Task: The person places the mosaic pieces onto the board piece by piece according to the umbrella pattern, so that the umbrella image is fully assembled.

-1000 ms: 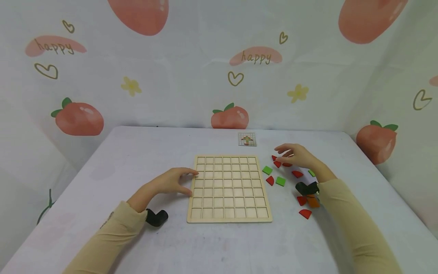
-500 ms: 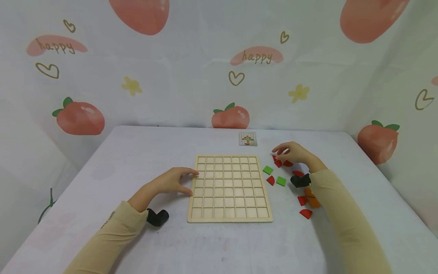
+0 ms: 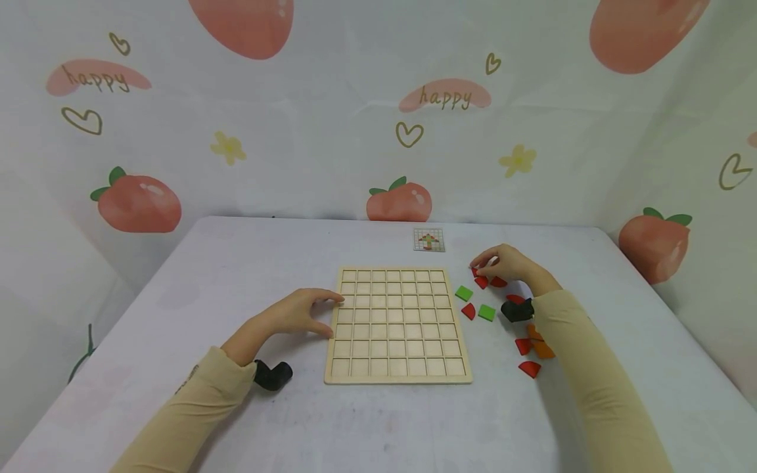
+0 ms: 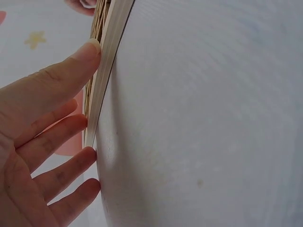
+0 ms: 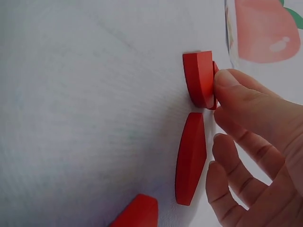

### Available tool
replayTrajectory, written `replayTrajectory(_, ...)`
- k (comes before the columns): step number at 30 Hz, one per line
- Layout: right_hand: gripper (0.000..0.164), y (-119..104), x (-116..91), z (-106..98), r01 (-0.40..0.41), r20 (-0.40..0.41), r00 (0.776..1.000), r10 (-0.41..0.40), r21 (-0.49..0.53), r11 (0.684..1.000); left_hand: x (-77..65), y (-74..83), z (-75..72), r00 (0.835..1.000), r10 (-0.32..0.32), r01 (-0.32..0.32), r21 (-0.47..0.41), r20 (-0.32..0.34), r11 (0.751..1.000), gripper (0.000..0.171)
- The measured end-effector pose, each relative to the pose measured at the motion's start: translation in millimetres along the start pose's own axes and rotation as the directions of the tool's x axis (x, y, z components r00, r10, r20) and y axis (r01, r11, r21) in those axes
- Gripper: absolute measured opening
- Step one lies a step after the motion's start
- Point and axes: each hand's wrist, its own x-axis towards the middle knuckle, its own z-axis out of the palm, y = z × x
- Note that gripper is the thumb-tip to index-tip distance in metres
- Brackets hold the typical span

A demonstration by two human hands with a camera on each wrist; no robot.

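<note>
My left hand (image 3: pixel 296 312) rests at the left edge of the wooden grid board (image 3: pixel 397 380), thumb and fingertips touching its side with the fingers nearly straight. In the left wrist view, the thumb (image 4: pixel 71 71) lies along the board's rim (image 4: pixel 106 61). Beyond the board's far right corner, my right hand (image 3: pixel 511 264) pinches a red quarter-circle piece (image 3: pixel 475 271) between thumb and index finger. From the right wrist, that piece is mostly hidden behind a nearer red piece (image 5: pixel 199 78); another red piece (image 5: pixel 191 158) lies beside the curled fingers.
Green squares (image 3: pixel 487 313) and a red quarter-circle (image 3: pixel 469 311) lie right of the board. More red pieces (image 3: pixel 529 369) and an orange piece (image 3: pixel 543 348) are near the right sleeve (image 3: pixel 591 368). A small pattern card (image 3: pixel 428 240) lies behind the board.
My right hand has moved slightly left and down to the red pieces, and its thumb and index finger have closed on one. The left hand stays at the board's edge.
</note>
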Motion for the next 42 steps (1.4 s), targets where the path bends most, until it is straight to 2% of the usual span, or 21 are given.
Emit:
replayTrajectory(9, 0.025, -2.3, 3.3, 2.0, -0.074, -0.003, 0.997, 0.074, -0.077, 0.994, -0.3, 1.0, -0.2, 1.0, 0.014, -0.014, -0.006, -0.002, 1.0, 0.063)
replayTrajectory(20, 0.02, 4.8, 9.4, 5.0, 0.0, -0.029, 1.0, -0.005, -0.179, 0.984, -1.0, 1.8, -0.5, 1.0, 0.012, -0.012, -0.014, -0.001, 1.0, 0.062)
replayTrajectory(34, 0.017, 5.2, 4.0, 7.2, 0.065, -0.06, 0.995, -0.076, -0.16, 0.985, 0.1, 0.9, 0.5, 1.0, 0.0, 0.0, -0.013, -0.002, 1.0, 0.061)
replayTrajectory(42, 0.023, -3.3, -0.1, 7.6, 0.088, -0.082, 0.992, -0.098, -0.119, 0.989, 1.0, 0.2, 1.6, 1.0, 0.009, -0.009, -0.02, -0.005, 1.0, 0.061)
